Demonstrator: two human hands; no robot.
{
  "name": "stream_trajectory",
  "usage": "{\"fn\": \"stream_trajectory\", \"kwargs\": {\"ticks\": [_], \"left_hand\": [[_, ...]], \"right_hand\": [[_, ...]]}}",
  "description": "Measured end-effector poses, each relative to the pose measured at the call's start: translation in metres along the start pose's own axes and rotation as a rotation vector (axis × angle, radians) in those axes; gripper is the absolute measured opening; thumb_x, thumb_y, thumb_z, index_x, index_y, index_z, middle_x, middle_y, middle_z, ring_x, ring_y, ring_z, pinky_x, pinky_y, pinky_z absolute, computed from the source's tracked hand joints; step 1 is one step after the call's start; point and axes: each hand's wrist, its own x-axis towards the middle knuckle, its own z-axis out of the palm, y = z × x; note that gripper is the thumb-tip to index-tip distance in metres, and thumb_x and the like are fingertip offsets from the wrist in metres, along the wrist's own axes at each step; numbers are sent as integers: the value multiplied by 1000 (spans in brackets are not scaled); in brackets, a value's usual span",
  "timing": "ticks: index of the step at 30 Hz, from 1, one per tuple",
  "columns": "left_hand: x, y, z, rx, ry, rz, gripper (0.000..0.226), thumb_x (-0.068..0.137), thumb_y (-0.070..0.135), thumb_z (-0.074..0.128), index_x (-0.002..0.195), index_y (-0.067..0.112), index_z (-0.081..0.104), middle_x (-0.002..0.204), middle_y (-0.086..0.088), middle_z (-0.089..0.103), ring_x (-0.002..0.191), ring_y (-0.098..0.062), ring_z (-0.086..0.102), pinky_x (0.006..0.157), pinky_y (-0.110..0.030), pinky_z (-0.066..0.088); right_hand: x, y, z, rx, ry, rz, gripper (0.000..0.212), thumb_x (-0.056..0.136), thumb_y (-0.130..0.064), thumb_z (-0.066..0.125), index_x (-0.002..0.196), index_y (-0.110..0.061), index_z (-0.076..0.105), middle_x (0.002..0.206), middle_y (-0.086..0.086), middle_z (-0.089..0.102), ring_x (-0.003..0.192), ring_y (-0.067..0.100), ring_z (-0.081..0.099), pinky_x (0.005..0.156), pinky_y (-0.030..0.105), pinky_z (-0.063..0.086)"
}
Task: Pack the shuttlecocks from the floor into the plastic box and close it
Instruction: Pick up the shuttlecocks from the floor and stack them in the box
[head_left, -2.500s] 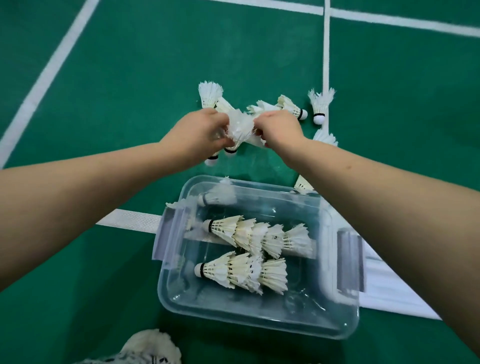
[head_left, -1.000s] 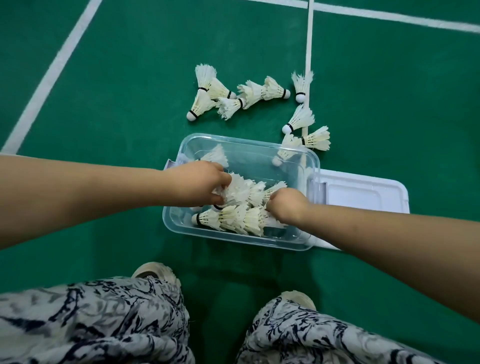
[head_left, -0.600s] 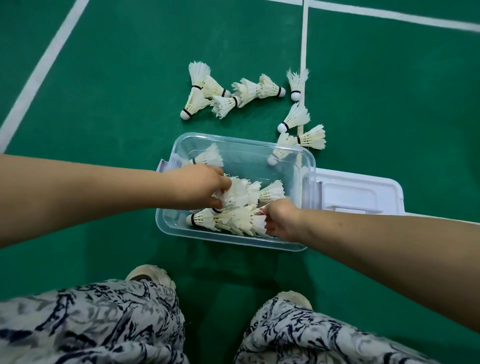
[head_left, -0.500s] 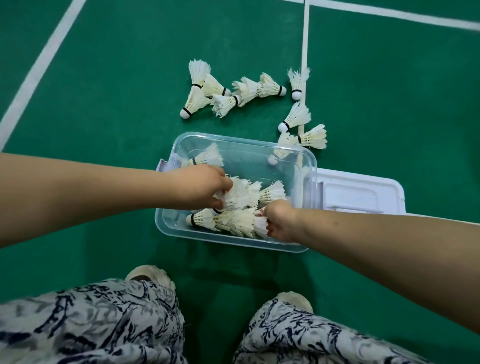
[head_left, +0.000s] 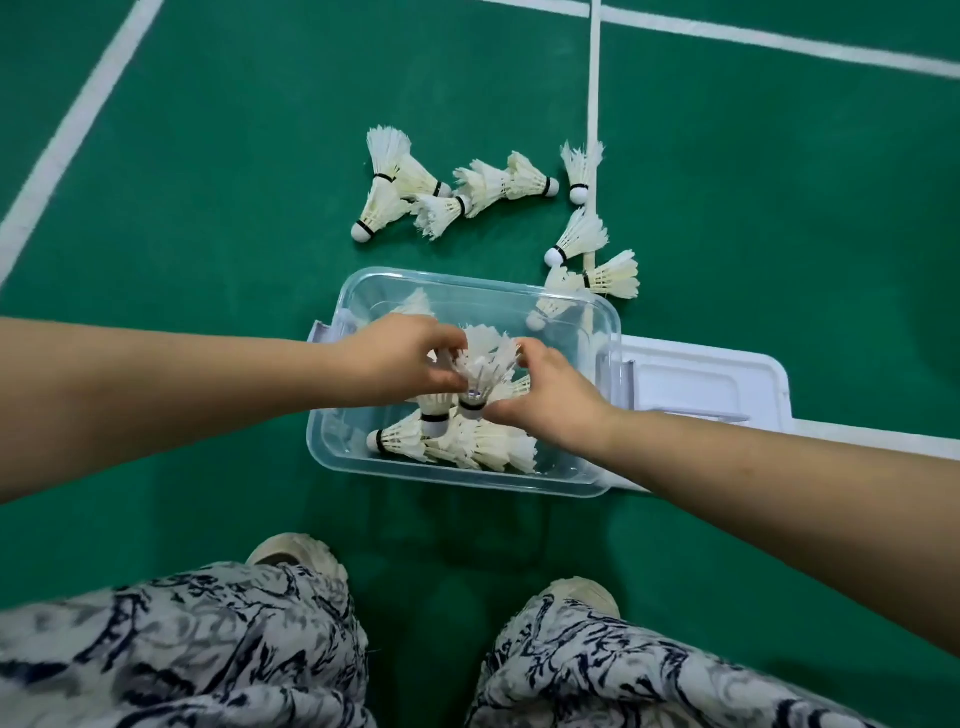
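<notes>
A clear plastic box (head_left: 608, 338) stands open on the green floor, with a row of nested white shuttlecocks (head_left: 457, 441) along its near side. Over the box, my left hand (head_left: 395, 358) and my right hand (head_left: 545, 395) both pinch a stack of shuttlecocks (head_left: 480, 364), held nearly upright with corks down. Several more shuttlecocks (head_left: 452, 187) lie loose on the floor beyond the box, and a few others (head_left: 587, 249) near its far right corner. The white lid (head_left: 701, 384) lies flat to the right of the box.
White court lines (head_left: 592, 78) cross the green floor. My knees in patterned trousers (head_left: 182, 649) and two light shoes (head_left: 296, 553) fill the bottom of the view, close to the box's near side.
Both hands have risen from low inside the box and come together, lifting a stack of shuttlecocks from lying flat to nearly upright above the other rows.
</notes>
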Motion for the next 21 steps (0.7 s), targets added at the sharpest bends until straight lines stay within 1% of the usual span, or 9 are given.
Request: {"fn": "stream_trajectory", "kwargs": {"ticks": [2,4,7,9,11,12,15,18,21], "left_hand": [[-2,8,-1,-79,24,-10,27,82,27,65,106,17,58,93,3,59,83,-14,51,64,-22,30],[-3,14,0,-92,30,-14,29,83,22,63,111,20,55,92,5,57,82,-12,52,65,-20,32],[-4,17,4,-96,30,17,43,85,15,56,123,29,44,94,-1,61,81,-17,55,65,-22,33],[-2,14,7,-126,34,8,60,84,9,54,134,34,31,92,-3,60,77,-20,55,67,-23,35],[3,9,11,-194,45,-55,71,83,6,54,140,34,21,88,-3,60,74,-20,57,71,-28,44],[7,6,14,-245,55,-103,74,82,5,55,141,32,20,85,-3,60,74,-20,59,73,-32,50],[22,2,27,-512,56,-276,67,82,1,58,138,25,30,81,-4,53,78,-25,61,73,-41,58],[35,5,39,-792,50,-413,50,84,-1,57,129,16,41,80,-6,49,80,-27,58,79,-50,56],[48,12,48,-1025,33,-519,40,87,-2,54,123,12,42,79,-9,53,71,-22,56,78,-45,53]], "right_hand": [[-4,-3,-1,92,-13,-39,60,73,-36,75,124,-22,46,116,-3,58,108,16,56,87,26,43],[-5,-3,-3,121,15,-44,51,74,-36,74,118,-22,51,106,-5,63,101,16,60,83,28,47],[-9,0,-13,63,81,-59,38,80,-35,69,111,-22,52,92,-7,59,85,14,56,64,25,40],[-9,4,-22,-40,143,-60,42,81,-37,68,117,-21,52,96,-2,61,85,18,56,60,25,36],[-6,9,-30,-84,211,-55,44,80,-39,67,117,-18,53,105,2,65,92,22,58,66,25,35],[-3,11,-34,-94,232,-51,43,80,-40,67,114,-18,54,105,3,66,90,23,56,67,26,35],[3,14,-43,-121,253,-52,30,80,-39,67,97,-20,52,89,1,58,79,19,48,66,25,33],[9,15,-45,-105,239,-44,28,80,-38,67,86,-22,45,81,-3,53,77,18,48,62,26,33],[19,20,-42,-43,205,-14,30,79,-40,68,89,-19,50,84,-1,62,80,20,56,61,27,41]]}}
